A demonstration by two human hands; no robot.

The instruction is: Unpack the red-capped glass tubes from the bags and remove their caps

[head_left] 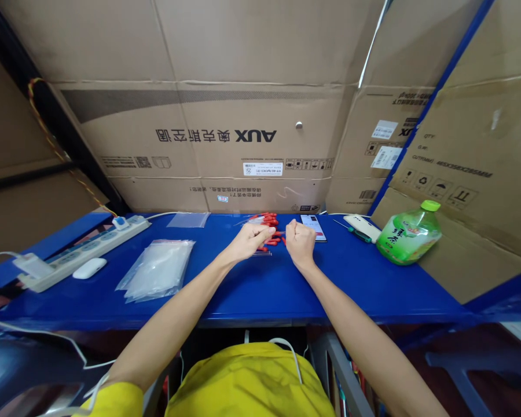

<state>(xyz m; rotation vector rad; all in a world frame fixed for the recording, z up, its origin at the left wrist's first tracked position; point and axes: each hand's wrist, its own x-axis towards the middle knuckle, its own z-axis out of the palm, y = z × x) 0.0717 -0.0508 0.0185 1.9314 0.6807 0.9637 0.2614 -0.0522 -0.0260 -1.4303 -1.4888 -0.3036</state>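
Red pieces (270,220), several, beside two closed hands (252,238) (300,240)

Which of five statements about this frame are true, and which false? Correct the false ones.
1. The left hand is spread flat. False: its fingers are curled in.
2. The phone lies by the right hand. True.
3. The bags are at the table's right end. False: the bags lie on the left side.
4. The bottle has a red cap. False: its cap is green.
5. Red pieces lie near both hands. True.
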